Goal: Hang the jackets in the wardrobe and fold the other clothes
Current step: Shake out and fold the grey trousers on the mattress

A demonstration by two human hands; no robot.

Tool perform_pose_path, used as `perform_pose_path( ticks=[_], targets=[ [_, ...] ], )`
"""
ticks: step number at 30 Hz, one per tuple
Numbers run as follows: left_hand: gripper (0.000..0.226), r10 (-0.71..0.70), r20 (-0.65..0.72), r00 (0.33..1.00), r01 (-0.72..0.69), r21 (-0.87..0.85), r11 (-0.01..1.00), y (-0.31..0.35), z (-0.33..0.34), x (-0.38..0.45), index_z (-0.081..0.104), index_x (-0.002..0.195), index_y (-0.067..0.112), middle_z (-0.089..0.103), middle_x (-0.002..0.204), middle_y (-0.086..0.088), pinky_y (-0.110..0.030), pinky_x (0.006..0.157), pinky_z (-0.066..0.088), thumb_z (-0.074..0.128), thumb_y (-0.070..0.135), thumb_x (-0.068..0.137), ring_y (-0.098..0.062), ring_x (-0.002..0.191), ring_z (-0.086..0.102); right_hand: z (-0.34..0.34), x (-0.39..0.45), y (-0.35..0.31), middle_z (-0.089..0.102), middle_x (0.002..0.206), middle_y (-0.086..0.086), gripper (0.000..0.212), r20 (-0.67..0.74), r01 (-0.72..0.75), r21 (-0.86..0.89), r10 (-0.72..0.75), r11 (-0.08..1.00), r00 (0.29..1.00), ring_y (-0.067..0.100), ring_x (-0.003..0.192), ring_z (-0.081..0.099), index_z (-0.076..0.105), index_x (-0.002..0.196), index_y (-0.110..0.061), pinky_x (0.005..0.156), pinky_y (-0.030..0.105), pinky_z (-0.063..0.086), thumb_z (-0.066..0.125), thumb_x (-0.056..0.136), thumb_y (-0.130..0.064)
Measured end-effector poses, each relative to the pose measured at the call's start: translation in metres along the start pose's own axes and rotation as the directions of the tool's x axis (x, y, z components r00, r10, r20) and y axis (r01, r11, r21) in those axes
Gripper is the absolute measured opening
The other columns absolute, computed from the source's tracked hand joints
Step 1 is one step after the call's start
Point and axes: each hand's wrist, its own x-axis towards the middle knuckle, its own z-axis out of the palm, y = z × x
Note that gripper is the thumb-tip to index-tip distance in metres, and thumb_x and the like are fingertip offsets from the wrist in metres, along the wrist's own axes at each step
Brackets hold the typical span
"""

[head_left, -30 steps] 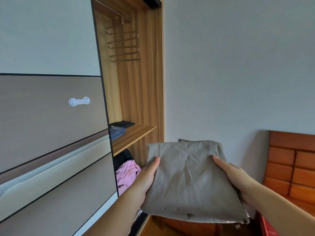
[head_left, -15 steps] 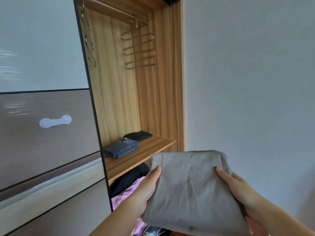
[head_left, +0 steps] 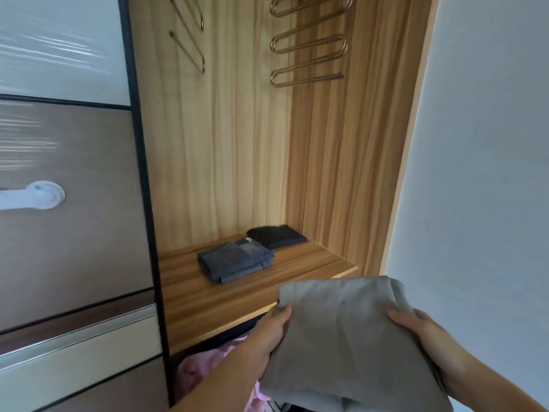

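— Fingers of left hand point(head_left: 267, 337) and right hand point(head_left: 427, 340)?
— Tucked under the folded grey garment point(head_left: 341, 337); only thumbs on top. Near edge of the garment cut off at the bottom of the view.

— White door handle point(head_left: 35, 196)?
— Blurred, and cropped by the left edge. Streaky blur over the sliding door point(head_left: 65, 173) too.

— Below the shelf point(head_left: 237, 292)?
— Pink clothing point(head_left: 202, 370) mostly hidden by the left forearm and the shelf; dark beyond, contents impossible to tell.

— Metal hangers point(head_left: 309, 49)?
— Cut off at the top edge; rail out of view.

— Label on the folded jeans point(head_left: 236, 258)?
— Too small to read.
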Motion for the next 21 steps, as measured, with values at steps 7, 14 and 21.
perform_pose_path(
  ticks=[7,14,21],
  targets=[
    [0.037,0.037,-0.195,0.98,-0.023,0.072,0.997,0.039,-0.013,0.092,0.057,0.13,0.015,0.063,0.124,-0.008,-0.035,0.097,0.046,0.05,0.035,0.099,-0.026,0.111,0.059,0.018,0.146,-0.01,0.075,0.102,0.006,0.04,0.142,0.006,-0.026,-0.003,1.0,0.99,0.027,0.093,0.071,0.063,0.119,-0.018,0.078,0.037,0.054,0.071,0.082,-0.03],
    [0.028,-0.001,-0.435,0.901,0.024,0.048,0.999,0.063,-0.056,0.143,0.059,0.123,0.016,0.067,0.112,-0.011,-0.031,0.073,0.052,0.044,0.028,0.103,-0.027,0.097,0.064,0.08,0.276,-0.024,0.073,0.104,0.011,0.048,0.318,-0.081,-0.148,0.125,0.986,0.94,0.034,0.098,0.067,0.064,0.118,-0.017,0.095,0.049,0.05,0.076,0.076,-0.036],
    [0.024,-0.016,-0.559,0.829,0.031,0.017,0.999,0.088,-0.117,0.201,0.07,0.092,0.018,0.075,0.072,-0.001,-0.021,0.05,0.052,0.048,0.023,0.1,-0.019,0.065,0.071,0.168,0.371,-0.038,0.065,0.111,0.007,0.061,0.472,-0.102,-0.305,0.243,0.947,0.847,0.027,0.098,0.062,0.049,0.136,-0.015,0.081,0.04,0.05,0.068,0.085,-0.042]
  ],
)
